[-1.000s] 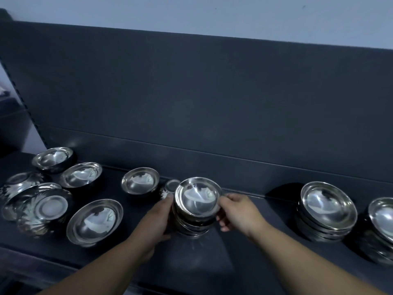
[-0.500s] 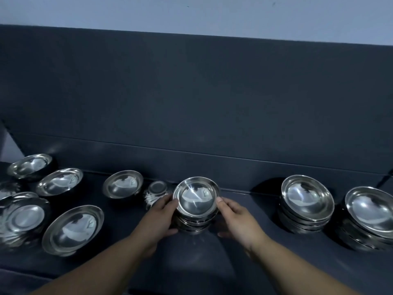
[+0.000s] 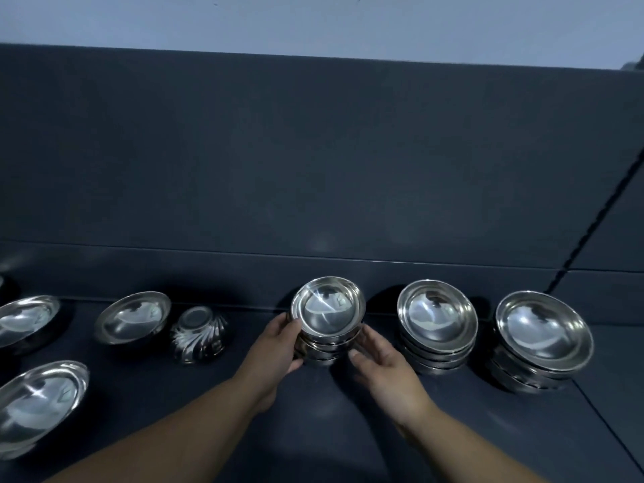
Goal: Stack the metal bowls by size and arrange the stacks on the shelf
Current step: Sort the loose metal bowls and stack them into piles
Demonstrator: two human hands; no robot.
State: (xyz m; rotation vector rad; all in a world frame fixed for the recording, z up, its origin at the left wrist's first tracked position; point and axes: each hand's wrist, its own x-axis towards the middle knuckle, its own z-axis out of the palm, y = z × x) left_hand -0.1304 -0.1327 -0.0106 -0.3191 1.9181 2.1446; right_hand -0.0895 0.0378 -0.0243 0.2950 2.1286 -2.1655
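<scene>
Step in hand: setting the small stack (image 3: 327,322) in line on the shelf (image 3: 331,434). Left hand (image 3: 275,346) fingers curl round its side. Right hand (image 3: 380,364) fingers lie nearly straight against it. Two finished stacks (image 3: 437,315) stand to its right. Judged next: release, then sort the loose bowls (image 3: 134,317) to its left.

Our bare forearms rise from the bottom edge and close in toward each other. Our left hand (image 3: 275,346) curls its fingers (image 3: 287,323) round the left side of the stack of small bowls (image 3: 327,310). Our right hand (image 3: 386,369) lies palm inward against the stack's right side, fingers nearly straight.
</scene>
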